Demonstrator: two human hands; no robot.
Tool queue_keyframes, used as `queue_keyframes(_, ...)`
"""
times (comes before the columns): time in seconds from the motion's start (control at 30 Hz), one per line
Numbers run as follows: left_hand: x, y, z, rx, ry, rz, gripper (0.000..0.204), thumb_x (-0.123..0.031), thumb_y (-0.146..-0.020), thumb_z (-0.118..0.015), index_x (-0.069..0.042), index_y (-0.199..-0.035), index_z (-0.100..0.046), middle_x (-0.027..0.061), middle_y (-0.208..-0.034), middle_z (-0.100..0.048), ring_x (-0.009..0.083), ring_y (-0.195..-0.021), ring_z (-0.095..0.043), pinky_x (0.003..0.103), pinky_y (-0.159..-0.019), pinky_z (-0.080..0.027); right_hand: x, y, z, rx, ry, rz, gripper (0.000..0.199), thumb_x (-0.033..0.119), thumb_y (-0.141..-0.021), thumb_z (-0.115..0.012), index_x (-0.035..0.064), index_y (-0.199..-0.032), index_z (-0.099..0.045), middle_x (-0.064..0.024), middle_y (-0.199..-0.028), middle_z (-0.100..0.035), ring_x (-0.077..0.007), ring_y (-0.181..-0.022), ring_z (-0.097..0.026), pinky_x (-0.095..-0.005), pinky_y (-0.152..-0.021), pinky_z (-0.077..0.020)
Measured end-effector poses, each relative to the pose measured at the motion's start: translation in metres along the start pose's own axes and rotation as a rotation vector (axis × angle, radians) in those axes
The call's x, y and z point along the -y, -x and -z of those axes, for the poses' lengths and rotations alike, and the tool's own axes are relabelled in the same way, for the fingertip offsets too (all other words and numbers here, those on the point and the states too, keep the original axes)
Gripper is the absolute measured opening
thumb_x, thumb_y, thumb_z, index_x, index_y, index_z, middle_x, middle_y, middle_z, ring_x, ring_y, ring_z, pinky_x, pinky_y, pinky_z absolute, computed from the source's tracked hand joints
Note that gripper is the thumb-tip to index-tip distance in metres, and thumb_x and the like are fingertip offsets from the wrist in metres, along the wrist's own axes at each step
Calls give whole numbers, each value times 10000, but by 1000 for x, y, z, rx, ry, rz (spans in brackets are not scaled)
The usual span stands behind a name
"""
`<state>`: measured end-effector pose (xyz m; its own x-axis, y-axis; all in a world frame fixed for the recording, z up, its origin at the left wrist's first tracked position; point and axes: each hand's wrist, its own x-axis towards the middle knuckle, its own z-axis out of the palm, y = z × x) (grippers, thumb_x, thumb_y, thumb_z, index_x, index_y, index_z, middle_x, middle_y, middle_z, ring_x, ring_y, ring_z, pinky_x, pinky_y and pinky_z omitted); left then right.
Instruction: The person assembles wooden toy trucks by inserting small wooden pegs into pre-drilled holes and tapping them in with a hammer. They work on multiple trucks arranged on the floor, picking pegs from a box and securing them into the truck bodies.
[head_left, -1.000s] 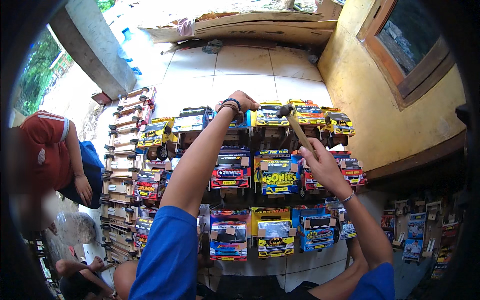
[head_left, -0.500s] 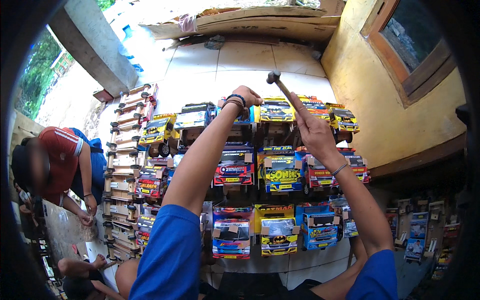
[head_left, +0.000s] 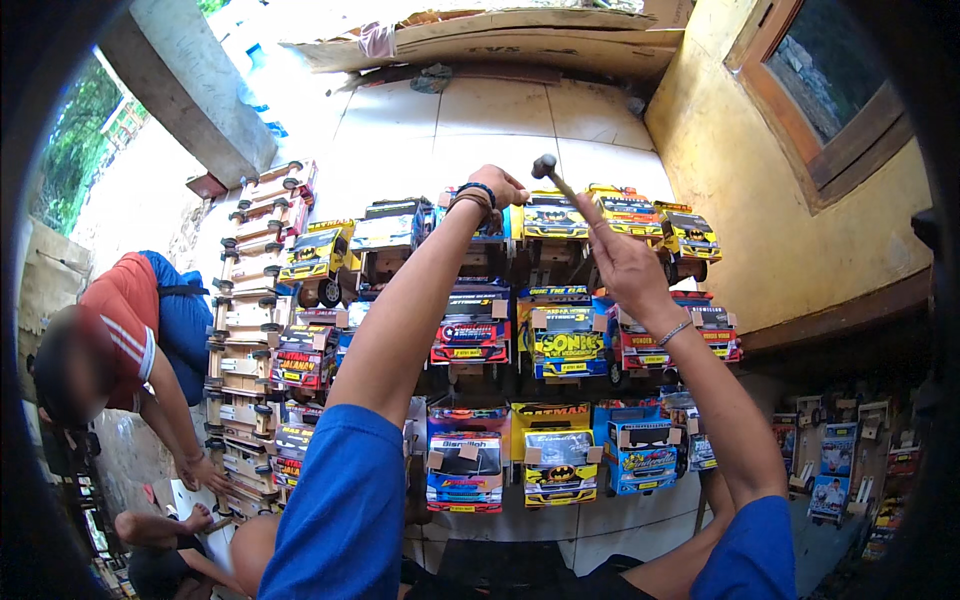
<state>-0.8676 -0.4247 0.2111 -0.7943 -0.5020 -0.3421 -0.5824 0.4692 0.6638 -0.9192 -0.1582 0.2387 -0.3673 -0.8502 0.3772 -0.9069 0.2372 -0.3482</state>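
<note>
Several toy trucks stand in rows on the tiled floor in front of me. My left hand (head_left: pixel 496 187) is over the back row, its fingertips pinched at the upper left corner of a yellow toy truck (head_left: pixel 555 216). Whatever lies between those fingertips is too small to make out. In my right hand (head_left: pixel 630 262) is a hammer (head_left: pixel 566 189), gripped by its wooden handle. Its dark metal head is raised just above and beyond the yellow truck's top edge, close to my left fingertips and apart from them.
Wooden truck chassis (head_left: pixel 250 345) with black wheels form a column at the left. Beside them a person in a red shirt (head_left: pixel 120 310) leans forward. A yellow wall (head_left: pixel 790 240) with a window bounds the right. Flattened cardboard (head_left: pixel 490 45) lies at the back.
The hammer head has dropped slightly and shifted left, toward my left fingertips. My left hand has hardly moved. At the left, the person has leaned down, reaching a hand toward the chassis.
</note>
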Motion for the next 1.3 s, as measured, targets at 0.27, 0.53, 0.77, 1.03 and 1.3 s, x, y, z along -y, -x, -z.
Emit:
queue_keyframes(0.27,2,-1,6,-50,39,18,505,-472,-876,-703,-70,-1182,-705,99,-1074,-731,198,-992,-669,339,-869,-532,1,4,24,-6,-120,-198,536,231,-995,-507,208,-1511,-362,-205,-643,-611,-367,-608,-639,-500,-624,-490)
queue_keyframes(0.53,-71,53,9,571,1086,-386,654,-533,-990,-480,-78,-1455,-407,85,-1256,-643,1,-581,-365,167,-476,-340,0,-4,66,-152,-546,-427,413,390,-946,-637,27,-1141,-645,-18,-691,-577,-111,-614,-505,-283,-577,-410)
queue_keyframes(0.77,-103,69,-27,722,986,-284,610,-547,-996,-453,-102,-1412,-456,87,-1214,-655,-1,-629,-462,161,-492,-344,-2,-3,65,-149,-834,-290,352,189,-948,-672,33,-1254,-596,-16,-950,-695,-24,-738,-592,-171,-606,-435)
queue_keyframes(1.03,-105,61,-46,811,938,-167,583,-526,-968,-543,-65,-1322,-509,-34,-835,-506,25,-656,-433,186,-498,-354,-28,8,54,53,-1105,-412,342,181,-968,-641,18,-1264,-595,-82,-1086,-700,-86,-931,-654,-217,-845,-504)
queue_keyframes(1.3,-102,44,-56,766,798,-172,498,-505,-957,-578,-100,-1245,-538,17,-1006,-666,29,-643,-485,182,-537,-418,-41,-6,52,-127,-1361,-587,289,276,-955,-660,43,-1125,-640,24,-805,-650,11,-536,-499,-142,-414,-319)
